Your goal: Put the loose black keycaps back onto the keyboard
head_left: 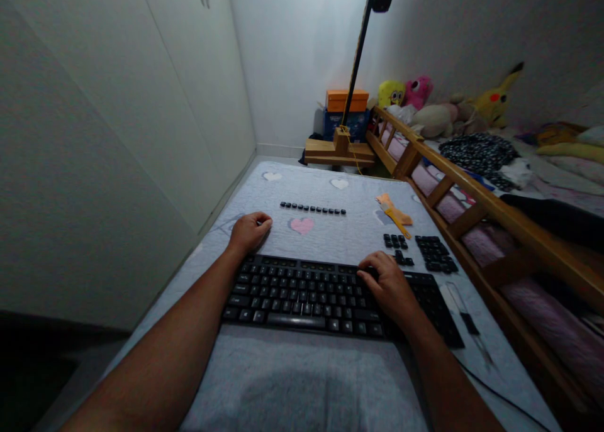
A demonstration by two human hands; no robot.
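A black keyboard (302, 293) lies across the cloth-covered table, its right section bare of keycaps. My left hand (250, 232) rests on the cloth just beyond the keyboard's upper left corner, fingers curled; whatever they may hold is hidden. Over the keyboard's upper right part is my right hand (384, 281), thumb and fingers bent together near the top key row; nothing can be made out between them. Beyond the keyboard, a row of small black keycaps (313, 209) runs from left to right. Grouped keycaps (434, 253) sit at the right, past the keyboard's far edge.
A yellow-handled brush (396, 221) lies on an orange cloth (401, 214) at the back right. A wire tool with a black handle (469, 323) is right of the keyboard, near a cable (500, 391). A wooden bed rail (491, 199) borders the table's right side.
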